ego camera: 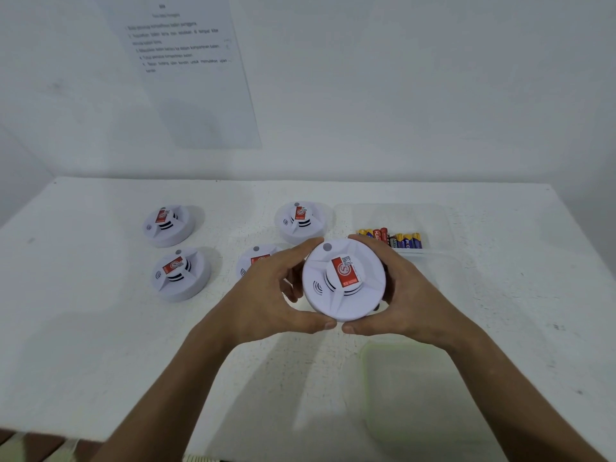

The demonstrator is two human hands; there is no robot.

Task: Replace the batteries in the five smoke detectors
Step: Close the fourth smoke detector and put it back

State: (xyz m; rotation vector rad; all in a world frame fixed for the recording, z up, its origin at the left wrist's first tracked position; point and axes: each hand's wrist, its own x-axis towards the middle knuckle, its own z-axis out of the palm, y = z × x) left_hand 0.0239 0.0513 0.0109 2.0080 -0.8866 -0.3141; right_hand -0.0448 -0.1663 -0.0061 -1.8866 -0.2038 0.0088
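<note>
A round white smoke detector (pixel 345 288) with a red label is held above the white table (pixel 100 328), face up toward me. My left hand (pixel 273 295) grips its left rim and my right hand (pixel 406 295) grips its right rim, the thumbs nearly meeting under its near edge. Two more detectors lie at the left, one far (pixel 168 225) and one near (pixel 180 273). Another detector (pixel 300 221) lies behind the held one. A further detector (pixel 255 261) is partly hidden behind my left hand. Several batteries (pixel 391 239) lie in a clear tray (pixel 433 221) at the back right.
An empty clear container with a greenish rim (pixel 366 368) sits on the table below my right forearm. A printed instruction sheet (pixel 186 71) hangs on the white wall behind the table. The table's near edge runs along the bottom left.
</note>
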